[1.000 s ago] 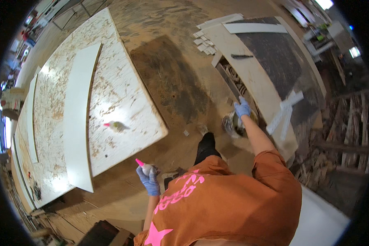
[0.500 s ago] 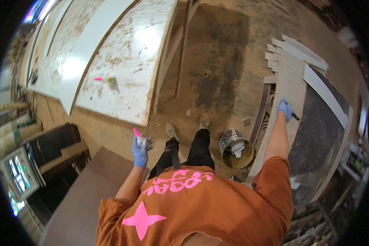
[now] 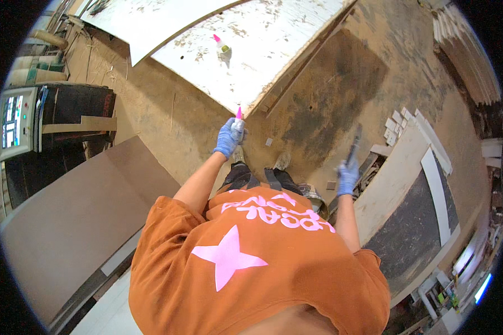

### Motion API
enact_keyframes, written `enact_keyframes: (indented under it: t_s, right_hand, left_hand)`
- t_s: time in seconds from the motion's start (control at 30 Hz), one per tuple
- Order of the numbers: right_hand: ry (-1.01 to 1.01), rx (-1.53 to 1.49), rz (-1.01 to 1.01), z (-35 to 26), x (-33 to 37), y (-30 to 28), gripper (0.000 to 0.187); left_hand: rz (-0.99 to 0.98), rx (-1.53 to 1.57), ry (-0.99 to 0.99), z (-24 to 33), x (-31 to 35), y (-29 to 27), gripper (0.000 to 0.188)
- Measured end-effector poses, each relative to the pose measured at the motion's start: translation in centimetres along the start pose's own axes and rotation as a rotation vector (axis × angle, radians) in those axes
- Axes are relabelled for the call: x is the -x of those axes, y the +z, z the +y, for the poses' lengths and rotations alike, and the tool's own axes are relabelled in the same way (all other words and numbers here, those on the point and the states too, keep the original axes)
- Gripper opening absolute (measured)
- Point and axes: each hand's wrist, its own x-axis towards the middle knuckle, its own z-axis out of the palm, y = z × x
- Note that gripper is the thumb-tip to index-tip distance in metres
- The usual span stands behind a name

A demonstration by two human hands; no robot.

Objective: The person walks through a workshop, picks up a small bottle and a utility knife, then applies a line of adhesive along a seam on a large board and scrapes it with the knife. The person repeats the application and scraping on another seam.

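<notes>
My left hand [image 3: 227, 139], in a blue glove, is wrapped round a small whitish squeeze bottle [image 3: 238, 125] with a pointed pink nozzle facing up. It is close to the near corner of the worn white tabletop [image 3: 207, 70]. On that top stands a second small bottle [image 3: 223, 47], greenish with a pink tip. My right hand [image 3: 348, 177], also gloved in blue, is closed round a long dark tool [image 3: 354, 145] pointing away from me; motion blur hides its exact kind.
A long white panel [image 3: 151, 28] lies across the tabletop. Right of me, pale strips [image 3: 433, 187] and a board [image 3: 391, 167] rest on a dark panel [image 3: 399, 245]. A bucket [image 3: 313, 196] stands by my legs. At left are a brown sheet [image 3: 89, 201] and a screen unit [image 3: 14, 123].
My right hand has come off the board at right, bringing the dark tool inward. My left hand has moved forward to the tabletop corner with the bottle. The view has turned.
</notes>
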Motion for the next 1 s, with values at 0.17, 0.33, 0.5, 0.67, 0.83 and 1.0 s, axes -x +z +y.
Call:
enact_keyframes:
  t_s: [0.17,0.33,0.5,0.67,0.83,1.0]
  right_hand:
    - [-0.192,-0.087,-0.434,-15.3,4.5,10.8,0.034]
    - [-0.453,0.244,-0.538,-20.4,4.8,15.3,0.03]
    - [-0.345,0.317,-0.527,-21.1,3.7,16.8,0.032]
    - [-0.301,0.223,-0.577,-20.6,3.5,17.3,0.023]
    - [-0.161,-0.126,-0.527,-22.8,4.2,19.8,0.017]
    - [-0.14,-0.213,-0.508,-26.3,4.5,20.4,0.018]
  left_hand:
    - [-0.068,-0.185,-0.01,1.8,0.2,-0.1,0.03]
    - [-0.121,-0.2,0.018,1.1,-0.3,-0.8,0.034]
    - [-0.146,-0.188,0.053,-0.7,-1.5,-1.2,0.033]
    - [-0.181,-0.125,0.09,0.6,0.1,-1.1,0.032]
    - [-0.065,-0.135,0.289,0.1,-0.9,-0.3,0.02]
    - [0.129,-0.186,0.576,5.2,-5.4,-1.7,0.028]
